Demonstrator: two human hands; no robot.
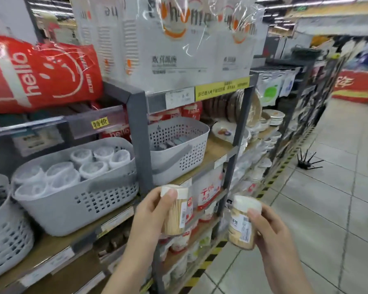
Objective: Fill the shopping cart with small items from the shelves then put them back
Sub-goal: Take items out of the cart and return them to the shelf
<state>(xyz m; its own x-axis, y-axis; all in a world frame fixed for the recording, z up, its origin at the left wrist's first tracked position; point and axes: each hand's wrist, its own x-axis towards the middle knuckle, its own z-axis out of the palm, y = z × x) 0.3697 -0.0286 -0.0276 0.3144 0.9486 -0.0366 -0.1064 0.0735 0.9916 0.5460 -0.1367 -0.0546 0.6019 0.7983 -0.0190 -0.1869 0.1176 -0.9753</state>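
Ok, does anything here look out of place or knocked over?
One thing: a black spiky object lies on the tiled floor beside the shelving; what it is can't be told. Also, the red hello pack lies on its side on top. The left hand and right hand each hold a toothpick jar.

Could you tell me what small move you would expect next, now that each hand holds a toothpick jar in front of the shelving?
Probably carrying one jar to its destination. The left hand grips a toothpick jar and the right hand grips a second jar, both off the shelves. No cart is in view, so whether they go there or back onto a shelf cannot be told.
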